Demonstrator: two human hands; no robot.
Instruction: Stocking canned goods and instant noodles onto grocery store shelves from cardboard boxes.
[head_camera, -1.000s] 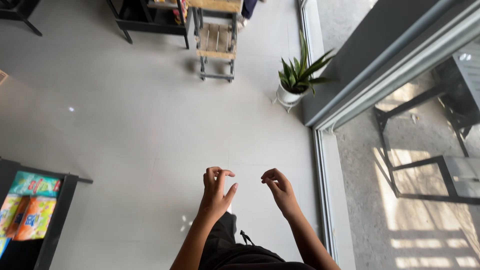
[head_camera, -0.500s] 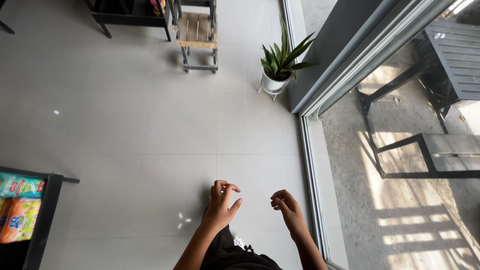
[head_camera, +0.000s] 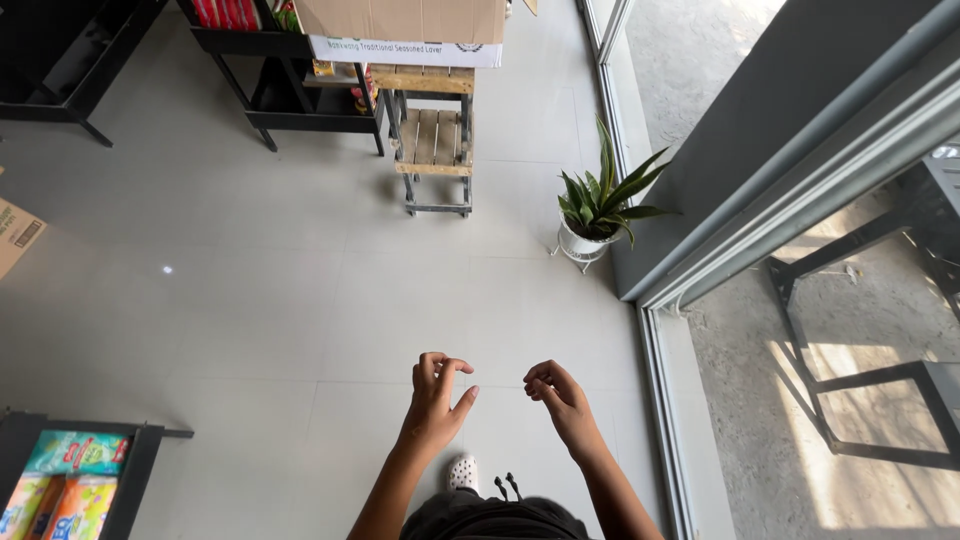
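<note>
Left hand (head_camera: 436, 400) and right hand (head_camera: 558, 393), fingers loosely curled, apparently empty, above the tiled floor (head_camera: 300, 300); keep them level.

Small shop, by the look of it. Black metal shelving (head_camera: 300, 95) stocked with red packaged goods, cardboard carton (head_camera: 400, 20) parked on a wooden stool (head_camera: 433, 140), bright snack packs (head_camera: 60, 485) in a low rack, grey tiled floor (head_camera: 250, 300), glass storefront (head_camera: 640, 300), potted plant (head_camera: 598, 205) by the entrance.
</note>
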